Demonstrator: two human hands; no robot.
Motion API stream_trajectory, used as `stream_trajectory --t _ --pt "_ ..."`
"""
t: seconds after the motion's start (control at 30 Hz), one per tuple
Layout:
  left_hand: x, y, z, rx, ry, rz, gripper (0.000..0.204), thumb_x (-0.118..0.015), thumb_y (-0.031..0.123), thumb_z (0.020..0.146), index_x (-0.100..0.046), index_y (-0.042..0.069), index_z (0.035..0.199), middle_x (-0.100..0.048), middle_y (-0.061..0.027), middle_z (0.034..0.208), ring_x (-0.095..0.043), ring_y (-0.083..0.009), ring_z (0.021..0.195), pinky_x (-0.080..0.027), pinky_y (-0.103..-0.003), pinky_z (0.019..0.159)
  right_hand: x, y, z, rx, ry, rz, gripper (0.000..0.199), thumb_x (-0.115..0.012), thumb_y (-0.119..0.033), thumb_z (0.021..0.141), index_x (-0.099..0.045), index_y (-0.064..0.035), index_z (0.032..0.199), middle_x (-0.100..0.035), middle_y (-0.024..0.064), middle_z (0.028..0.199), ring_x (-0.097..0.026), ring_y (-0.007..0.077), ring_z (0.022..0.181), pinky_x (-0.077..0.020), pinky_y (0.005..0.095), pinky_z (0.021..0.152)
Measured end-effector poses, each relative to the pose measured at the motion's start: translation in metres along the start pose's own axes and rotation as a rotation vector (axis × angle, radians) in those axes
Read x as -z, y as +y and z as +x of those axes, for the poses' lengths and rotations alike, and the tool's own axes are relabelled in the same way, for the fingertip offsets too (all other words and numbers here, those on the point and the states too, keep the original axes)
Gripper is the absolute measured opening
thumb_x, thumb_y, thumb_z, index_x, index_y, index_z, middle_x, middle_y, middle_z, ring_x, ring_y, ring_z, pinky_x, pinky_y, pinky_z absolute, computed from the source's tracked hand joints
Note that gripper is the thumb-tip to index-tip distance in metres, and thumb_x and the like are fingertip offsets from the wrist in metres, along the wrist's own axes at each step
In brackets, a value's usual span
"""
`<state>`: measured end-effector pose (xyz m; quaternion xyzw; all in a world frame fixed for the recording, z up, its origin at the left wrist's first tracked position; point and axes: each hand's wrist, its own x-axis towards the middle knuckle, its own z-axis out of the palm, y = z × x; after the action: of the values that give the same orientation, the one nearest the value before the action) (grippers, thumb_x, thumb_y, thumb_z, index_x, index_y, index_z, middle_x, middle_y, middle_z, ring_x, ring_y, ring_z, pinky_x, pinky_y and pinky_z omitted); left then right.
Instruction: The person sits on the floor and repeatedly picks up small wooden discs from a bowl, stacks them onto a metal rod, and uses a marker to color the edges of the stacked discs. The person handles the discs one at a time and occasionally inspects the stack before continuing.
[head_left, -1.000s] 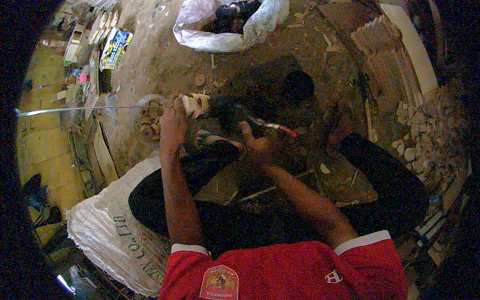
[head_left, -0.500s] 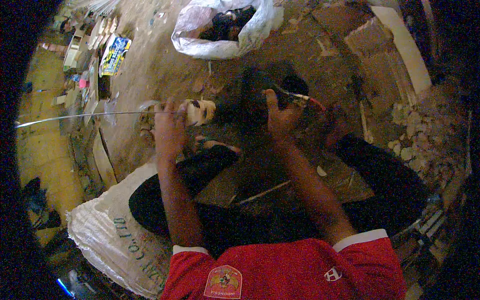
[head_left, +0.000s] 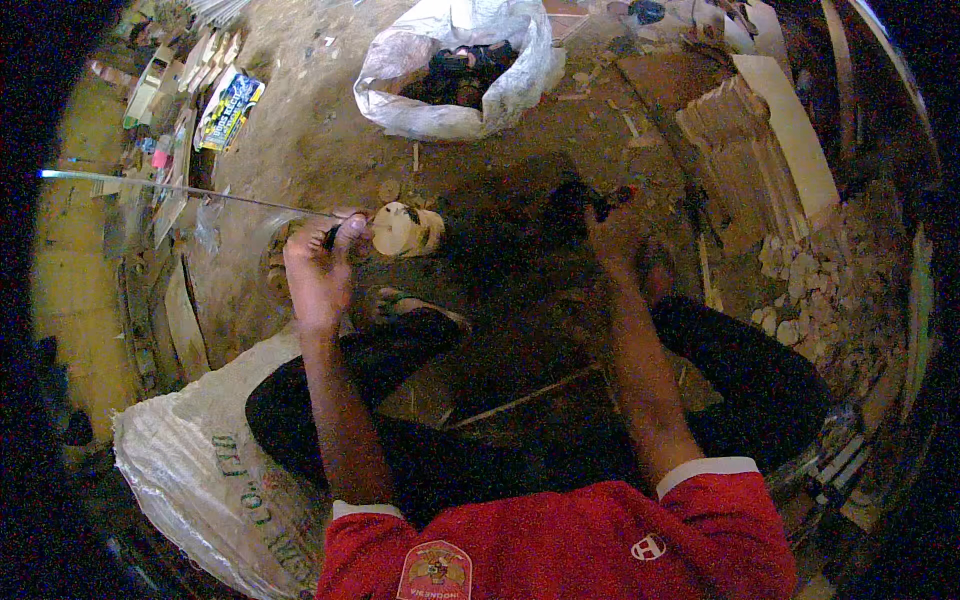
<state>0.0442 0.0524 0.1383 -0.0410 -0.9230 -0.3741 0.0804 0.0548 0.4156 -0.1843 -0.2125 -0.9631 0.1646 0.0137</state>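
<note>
My left hand (head_left: 318, 268) is closed, its fingertips pinching the end of a long thin metal rod (head_left: 200, 192) that sticks out to the left. A small black piece (head_left: 330, 237) shows between its fingers; I cannot make out what it is. Just right of these fingertips stands a pale, round wooden block (head_left: 398, 230) on the ground. My right hand (head_left: 612, 240), in shadow further right, is closed around a small red-handled tool (head_left: 627, 193), perhaps pliers. The tool's dark end is hard to make out.
An open white sack (head_left: 385, 110) with dark things in it stands ahead. Flattened cardboard (head_left: 735, 150) and rubble (head_left: 795, 290) lie to the right. At the left are a blue-and-yellow package (head_left: 230, 110) and wood scraps. Another white sack (head_left: 190, 450) is beside my left leg.
My left hand has turned and lifted its fingers, and the rod's far end has swung upward in view. My right hand has moved right with the red-handled tool, away from the block.
</note>
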Motion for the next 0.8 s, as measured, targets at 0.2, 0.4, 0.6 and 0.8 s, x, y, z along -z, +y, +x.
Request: stream_trajectory --t 0.2,0.4,0.6,0.8 --pt "-0.007 0.013 -0.010 -0.005 0.061 -0.004 0.012 -0.073 0.008 0.093 -0.075 -0.002 0.088 -0.076 -0.0107 0.082 -0.069 -0.0165 0.073 -0.055 -0.031 0.072 -0.010 0.006 -0.010 0.077 0.119 0.228 0.069 -0.068 -0.057 0.090 -0.066 0.0032 0.122 -0.066 0.0266 0.123 -0.062 0.0471 0.111 -0.0482 0.0553 0.099" --pt "-0.018 0.021 -0.009 -0.002 0.118 -0.001 0.017 -0.076 0.015 0.093 -0.074 0.001 0.084 -0.074 -0.0095 0.074 -0.066 -0.0168 0.063 -0.052 -0.032 0.063 -0.019 0.009 -0.014 0.091 0.111 0.244 0.067 -0.068 -0.056 0.089 -0.067 0.0024 0.120 -0.069 0.0257 0.113 -0.065 0.0456 0.105 -0.0513 0.0553 0.093" --pt "-0.024 0.009 -0.008 -0.021 0.122 0.084 0.014 -0.076 0.014 0.092 -0.073 0.001 0.087 -0.074 -0.0121 0.077 -0.068 -0.0234 0.066 -0.053 -0.036 0.067 0.011 0.004 -0.009 0.054 0.482 0.233 0.071 -0.075 -0.054 0.085 -0.063 0.0032 0.125 -0.067 0.0261 0.122 -0.065 0.0438 0.110 -0.0523 0.0526 0.096" --pt "-0.036 -0.008 -0.001 0.004 0.038 0.032 0.012 -0.077 0.010 0.088 -0.072 0.001 0.094 -0.073 -0.0163 0.093 -0.072 -0.0314 0.080 -0.056 -0.040 0.073 0.046 -0.007 -0.019 -0.064 0.323 0.206 0.092 -0.078 -0.056 0.081 -0.048 0.0063 0.141 -0.059 0.0259 0.139 -0.063 0.0449 0.118 -0.0491 0.0532 0.103"
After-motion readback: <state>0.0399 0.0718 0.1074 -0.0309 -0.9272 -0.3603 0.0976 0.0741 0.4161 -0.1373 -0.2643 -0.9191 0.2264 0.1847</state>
